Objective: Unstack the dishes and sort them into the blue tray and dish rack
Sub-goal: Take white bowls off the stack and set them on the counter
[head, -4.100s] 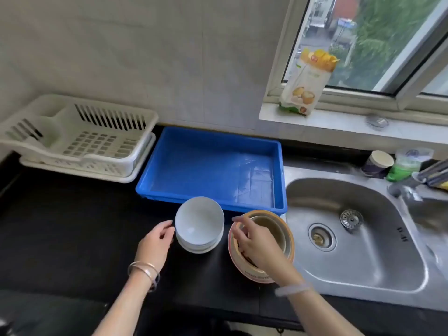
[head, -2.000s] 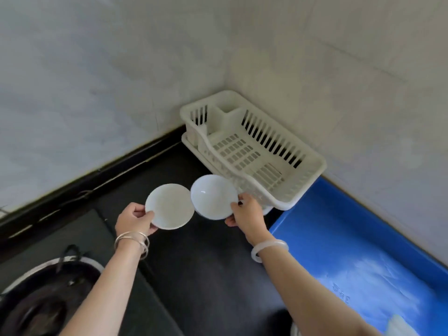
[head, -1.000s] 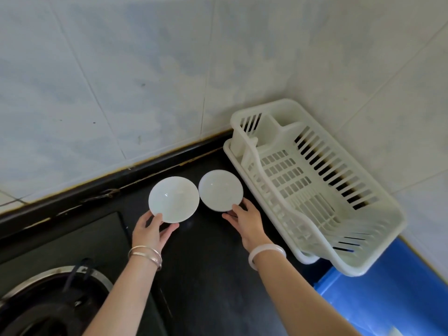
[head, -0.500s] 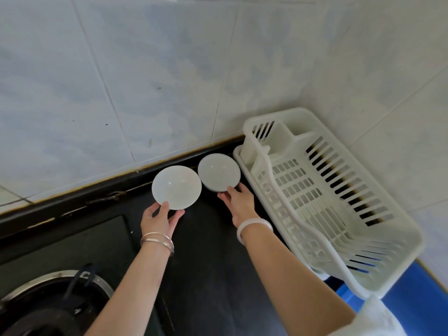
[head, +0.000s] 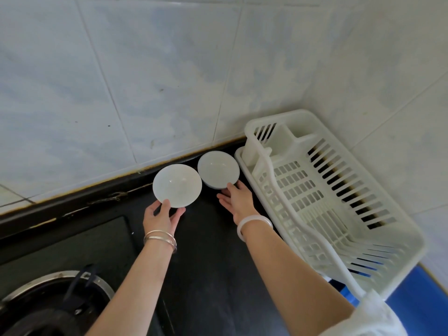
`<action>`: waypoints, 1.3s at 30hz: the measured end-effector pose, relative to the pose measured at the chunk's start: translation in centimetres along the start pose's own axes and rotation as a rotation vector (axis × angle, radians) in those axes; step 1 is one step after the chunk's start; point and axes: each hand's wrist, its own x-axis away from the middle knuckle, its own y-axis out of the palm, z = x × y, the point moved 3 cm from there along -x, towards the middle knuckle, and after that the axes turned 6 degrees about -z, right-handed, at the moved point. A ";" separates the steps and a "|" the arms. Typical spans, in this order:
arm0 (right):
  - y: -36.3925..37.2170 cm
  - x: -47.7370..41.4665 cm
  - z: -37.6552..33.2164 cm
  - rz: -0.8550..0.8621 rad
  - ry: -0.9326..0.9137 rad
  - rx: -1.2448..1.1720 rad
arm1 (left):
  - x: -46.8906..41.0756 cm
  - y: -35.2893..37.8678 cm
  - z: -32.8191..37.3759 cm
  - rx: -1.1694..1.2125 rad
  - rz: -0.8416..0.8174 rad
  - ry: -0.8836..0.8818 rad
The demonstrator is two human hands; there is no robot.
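Held the left bowl [head: 177,185] by its near rim with the left hand [head: 162,215]. Rested the open right hand [head: 238,199] against the right bowl [head: 218,170], down on the counter [head: 206,263]. Sat just left of the dish rack [head: 327,202], nearest the right hand.

Two white bowls sit on the counter [head: 206,275], a left bowl [head: 177,185] and a right bowl [head: 218,169], side by side. One white rack [head: 339,190] stands to their right, and one blue tray [head: 421,301] shows just a corner past it. One burner [head: 48,301] is at the lower left. Two hands are out: the left hand [head: 161,218] with two metal bangles [head: 160,238], the right hand [head: 238,201] with one pale bangle [head: 254,225].
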 end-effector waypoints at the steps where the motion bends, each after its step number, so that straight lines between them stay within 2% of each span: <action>1: 0.0 0.2 -0.1 -0.018 0.003 0.017 | 0.2 0.1 0.0 0.008 -0.006 -0.004; 4: -0.3 1.2 -0.3 -0.060 0.019 0.061 | 0.8 0.3 0.2 -0.019 -0.035 -0.007; 10: -2.7 6.0 -0.6 -0.085 -0.040 0.177 | 4.9 -0.1 -0.9 -0.273 -0.180 0.051; 17: -9.7 16.6 0.5 -0.028 -0.160 0.335 | 14.1 -0.9 -5.8 -0.710 -0.526 0.085; 24: -21.5 28.5 6.5 0.214 -0.203 0.495 | 24.8 -2.2 -13.9 -1.144 -0.835 0.088; 29: -29.0 35.7 13.4 0.544 -0.119 0.764 | 31.6 -3.6 -19.8 -1.387 -1.025 0.163; 32: -31.5 38.6 17.1 0.649 -0.049 0.827 | 34.2 -4.5 -22.2 -1.504 -1.086 0.209; 35: -32.4 39.9 19.6 0.649 0.040 0.880 | 35.3 -5.0 -23.2 -1.606 -1.089 0.263; 39: -32.3 40.3 20.7 0.673 0.071 0.872 | 35.5 -5.3 -23.4 -1.634 -1.054 0.305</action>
